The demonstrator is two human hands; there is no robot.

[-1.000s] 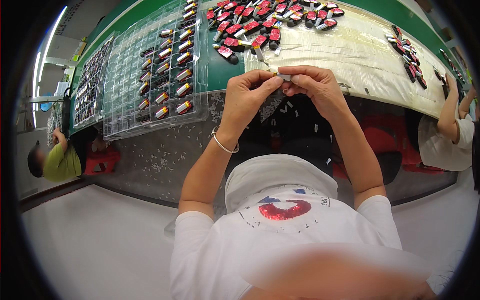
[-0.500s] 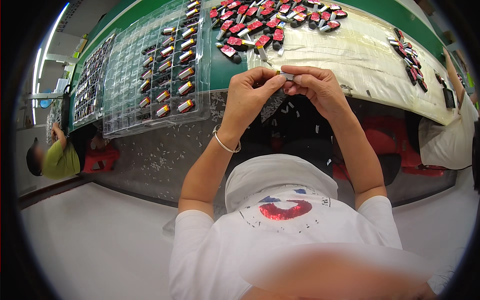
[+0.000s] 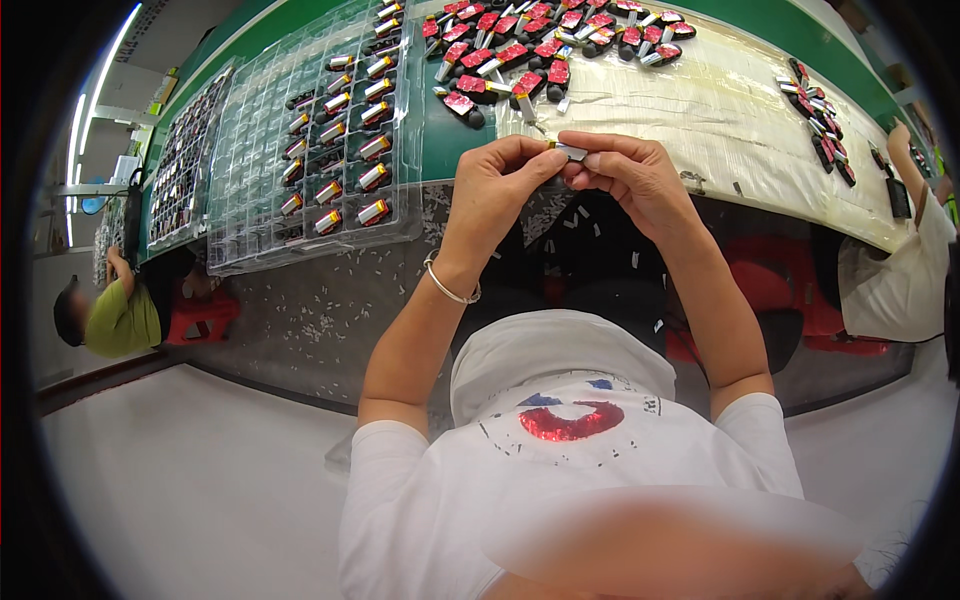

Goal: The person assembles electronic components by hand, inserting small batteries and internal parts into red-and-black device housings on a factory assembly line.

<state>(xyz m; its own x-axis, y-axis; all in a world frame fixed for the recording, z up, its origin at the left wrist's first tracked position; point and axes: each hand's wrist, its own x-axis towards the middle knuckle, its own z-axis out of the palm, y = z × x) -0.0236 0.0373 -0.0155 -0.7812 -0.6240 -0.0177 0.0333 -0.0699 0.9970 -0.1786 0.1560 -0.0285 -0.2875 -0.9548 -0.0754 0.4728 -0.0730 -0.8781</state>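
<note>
Working remotely, I have my left hand point(image 3: 497, 178) and right hand point(image 3: 640, 178) pinching the silver piece point(image 3: 572, 152) between them, which I judge unfinished, with the tray point(image 3: 250, 160) to their left only part filled and the pile point(image 3: 511, 51) beyond them seemingly yet to do.

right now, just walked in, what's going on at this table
A person pinches a small silver piece between the fingertips of the left hand and right hand, at the table's near edge. To the left, a clear tray is partly filled, its right-hand columns holding silver-topped parts. Ahead, many black parts with red tops lie loosely heaped, some on a pale sheet.
</note>
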